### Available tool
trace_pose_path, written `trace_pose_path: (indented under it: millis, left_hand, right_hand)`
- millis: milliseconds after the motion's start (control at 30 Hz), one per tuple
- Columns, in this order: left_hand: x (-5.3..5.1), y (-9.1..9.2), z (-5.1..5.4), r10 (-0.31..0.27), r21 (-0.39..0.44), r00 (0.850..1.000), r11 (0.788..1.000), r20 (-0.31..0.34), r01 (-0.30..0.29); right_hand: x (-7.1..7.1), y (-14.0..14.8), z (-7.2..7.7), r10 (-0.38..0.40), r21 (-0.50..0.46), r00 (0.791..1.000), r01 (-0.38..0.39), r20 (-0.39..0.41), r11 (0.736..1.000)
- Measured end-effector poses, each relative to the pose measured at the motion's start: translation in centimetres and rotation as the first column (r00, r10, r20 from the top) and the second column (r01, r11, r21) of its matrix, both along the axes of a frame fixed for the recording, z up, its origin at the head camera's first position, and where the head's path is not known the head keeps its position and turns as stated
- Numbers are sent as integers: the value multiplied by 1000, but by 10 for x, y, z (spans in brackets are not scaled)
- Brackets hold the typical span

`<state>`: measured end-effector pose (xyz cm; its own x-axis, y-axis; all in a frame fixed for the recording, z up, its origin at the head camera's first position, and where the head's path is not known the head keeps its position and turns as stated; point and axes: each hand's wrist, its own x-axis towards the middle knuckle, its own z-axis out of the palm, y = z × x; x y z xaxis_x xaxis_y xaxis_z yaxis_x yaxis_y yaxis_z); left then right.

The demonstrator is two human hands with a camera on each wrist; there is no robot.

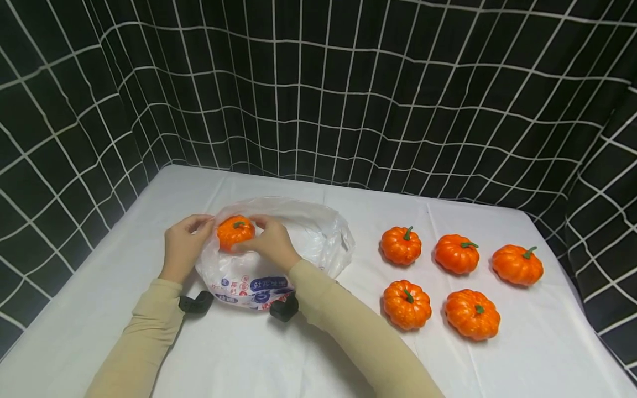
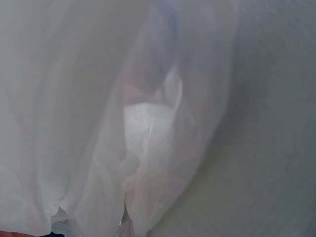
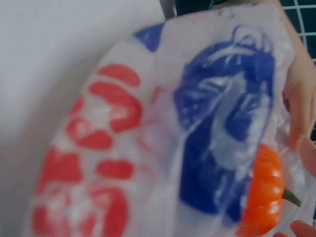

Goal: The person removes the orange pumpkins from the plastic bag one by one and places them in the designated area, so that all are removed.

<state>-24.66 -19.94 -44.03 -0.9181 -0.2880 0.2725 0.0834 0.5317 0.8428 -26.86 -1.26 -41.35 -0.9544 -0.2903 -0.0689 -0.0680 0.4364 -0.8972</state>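
A small orange pumpkin (image 1: 235, 232) with a green stem is at the left part of a white plastic bag (image 1: 318, 232), which lies spread on the table and bears red and blue print. My right hand (image 1: 271, 243) holds this pumpkin between thumb and fingers. At the bag's left edge, my left hand (image 1: 185, 246) pinches the thin plastic close beside the pumpkin. In the right wrist view the printed plastic (image 3: 163, 123) partly covers the pumpkin (image 3: 264, 195). Blurred folds of the bag (image 2: 148, 138) fill much of the left wrist view.
Several more pumpkins stand on the white tablecloth (image 1: 348, 342) to the right, including a near one (image 1: 407, 305) and a far-right one (image 1: 517, 265). A black cloth with a white grid (image 1: 338, 94) hangs behind and at both sides. Each wrist wears a black device (image 1: 196, 303).
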Motion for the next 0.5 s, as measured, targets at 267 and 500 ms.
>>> trace_pose_path:
  millis: [267,500]
  left_hand:
    - [0,-1,-1,-2,7,1000,1000,-7,2]
    - [-1,0,-1,-1,9,1000,1000,-8,1]
  right_hand:
    - [-7,-12,-10,-49,-11,998,49,31,999]
    - [-11,-17,-17,-62,-12,997,63,40,998]
